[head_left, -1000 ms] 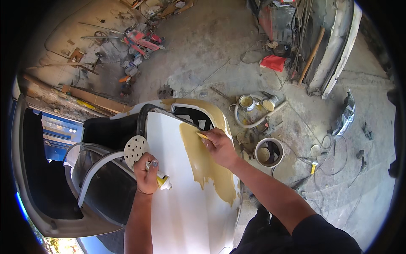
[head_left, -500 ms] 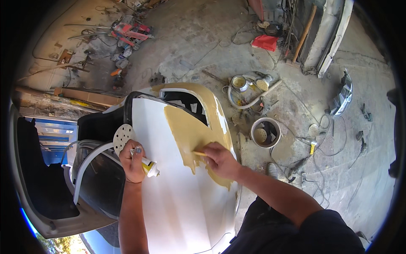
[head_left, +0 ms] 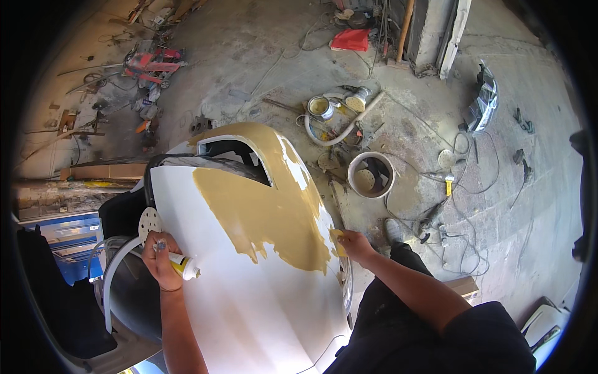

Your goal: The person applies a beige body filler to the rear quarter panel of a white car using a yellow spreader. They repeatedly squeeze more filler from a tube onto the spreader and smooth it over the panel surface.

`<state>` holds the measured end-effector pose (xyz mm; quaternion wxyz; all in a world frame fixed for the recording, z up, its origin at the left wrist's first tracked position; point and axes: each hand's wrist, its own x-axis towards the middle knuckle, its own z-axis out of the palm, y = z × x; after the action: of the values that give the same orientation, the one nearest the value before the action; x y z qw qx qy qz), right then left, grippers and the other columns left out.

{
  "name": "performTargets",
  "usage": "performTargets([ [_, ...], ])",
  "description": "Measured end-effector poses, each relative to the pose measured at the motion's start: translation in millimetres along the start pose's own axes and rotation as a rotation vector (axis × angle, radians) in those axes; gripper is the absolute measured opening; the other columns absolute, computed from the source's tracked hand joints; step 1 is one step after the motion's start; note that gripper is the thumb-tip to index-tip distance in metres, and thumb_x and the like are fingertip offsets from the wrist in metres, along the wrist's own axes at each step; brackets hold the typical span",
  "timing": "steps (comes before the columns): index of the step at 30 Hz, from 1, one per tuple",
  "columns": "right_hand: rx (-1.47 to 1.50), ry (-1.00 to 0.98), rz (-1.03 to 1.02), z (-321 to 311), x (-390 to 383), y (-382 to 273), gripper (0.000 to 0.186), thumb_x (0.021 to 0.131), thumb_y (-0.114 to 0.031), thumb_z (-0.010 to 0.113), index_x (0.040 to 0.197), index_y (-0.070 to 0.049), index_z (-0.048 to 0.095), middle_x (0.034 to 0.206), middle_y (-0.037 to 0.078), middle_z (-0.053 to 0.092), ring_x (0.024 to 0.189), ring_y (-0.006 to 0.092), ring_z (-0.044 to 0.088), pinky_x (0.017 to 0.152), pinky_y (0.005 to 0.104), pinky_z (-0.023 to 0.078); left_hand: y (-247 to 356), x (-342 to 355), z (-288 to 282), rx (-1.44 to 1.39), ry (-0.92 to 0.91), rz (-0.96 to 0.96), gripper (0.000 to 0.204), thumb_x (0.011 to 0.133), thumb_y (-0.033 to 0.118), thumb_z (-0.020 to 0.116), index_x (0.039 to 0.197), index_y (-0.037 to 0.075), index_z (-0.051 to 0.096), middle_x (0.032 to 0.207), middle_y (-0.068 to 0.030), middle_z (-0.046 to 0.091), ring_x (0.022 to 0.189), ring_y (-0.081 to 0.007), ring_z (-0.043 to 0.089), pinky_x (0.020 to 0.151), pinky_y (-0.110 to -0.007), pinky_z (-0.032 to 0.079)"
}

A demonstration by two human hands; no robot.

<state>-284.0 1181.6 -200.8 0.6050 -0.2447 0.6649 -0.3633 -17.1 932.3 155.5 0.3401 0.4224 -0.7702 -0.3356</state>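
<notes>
A white car body panel (head_left: pixel 243 299) lies in front of me, its far part coated with smeared tan filler (head_left: pixel 249 206) that ends in a ragged near edge. My left hand (head_left: pixel 161 262) is closed around a white and yellow tube (head_left: pixel 182 266) whose end points at the panel. A round disc with holes (head_left: pixel 149 221) sticks up from the same hand. At the panel's right edge, my right hand (head_left: pixel 357 245) pinches a yellow spreader (head_left: pixel 338 242) beside the filler; whether it touches the panel I cannot tell.
On the floor to the right stand a round bucket (head_left: pixel 355 186) with discs inside and an open can (head_left: pixel 320 108) beside a hose (head_left: pixel 336 141). Cables and a yellow-banded power tool (head_left: pixel 448 186) lie farther right. A car lamp (head_left: pixel 483 100) rests beyond.
My right hand has moved with the spreader from the middle of the filler to the panel's right edge. The filler's near part looks wider and smoother. The view has shifted; my left hand keeps its hold.
</notes>
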Motion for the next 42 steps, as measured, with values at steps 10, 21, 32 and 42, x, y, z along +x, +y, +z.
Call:
performTargets([
  [10, -0.047, 0.16, -0.232, 69.0, 64.1, -42.3, 0.027, 0.094, -0.012, 0.061, 0.117, -0.004, 0.073, 0.108, 0.021, 0.069, 0.106, 0.0387, 0.066, 0.093, 0.0473, 0.053, 6.5, 6.3, 9.2, 0.022, -0.015, -0.029, 0.041, 0.104, 0.038, 0.057, 0.079, 0.008, 0.045, 0.059, -0.0019, 0.043, 0.053, -0.0093, 0.038, 0.054, -0.027, 0.028],
  [21, 0.109, -0.112, -0.036, 33.4, 32.5, -15.8, 0.029, 0.102, -0.025, 0.062, 0.119, -0.004, 0.072, 0.101, 0.02, 0.074, 0.094, 0.0342, 0.071, 0.083, 0.0426, 0.054, 6.4, 5.6, 1.2, 0.086, -0.014, 0.001, 0.043, 0.104, 0.041, 0.054, 0.08, 0.007, 0.044, 0.057, -0.0035, 0.043, 0.049, -0.0115, 0.037, 0.052, -0.029, 0.027],
  [32, 0.288, -0.013, 0.044, 67.8, 59.2, -40.4, 0.035, 0.102, -0.025, 0.063, 0.129, -0.004, 0.071, 0.109, 0.019, 0.076, 0.098, 0.029, 0.071, 0.086, 0.0397, 0.055, 9.8, 5.2, 7.3, 0.06, -0.002, -0.025, 0.043, 0.102, 0.041, 0.059, 0.078, 0.008, 0.045, 0.058, -0.0028, 0.043, 0.051, -0.0107, 0.038, 0.054, -0.028, 0.029],
  [42, 0.203, -0.092, 0.073, 38.0, 66.7, -64.1, 0.028, 0.104, -0.024, 0.064, 0.122, -0.004, 0.073, 0.108, 0.019, 0.075, 0.098, 0.0264, 0.071, 0.082, 0.0391, 0.057, 15.1, 2.7, 4.4, 0.056, 0.015, -0.009, 0.042, 0.102, 0.039, 0.059, 0.077, 0.009, 0.043, 0.058, -0.0018, 0.042, 0.051, -0.01, 0.037, 0.054, -0.028, 0.029],
])
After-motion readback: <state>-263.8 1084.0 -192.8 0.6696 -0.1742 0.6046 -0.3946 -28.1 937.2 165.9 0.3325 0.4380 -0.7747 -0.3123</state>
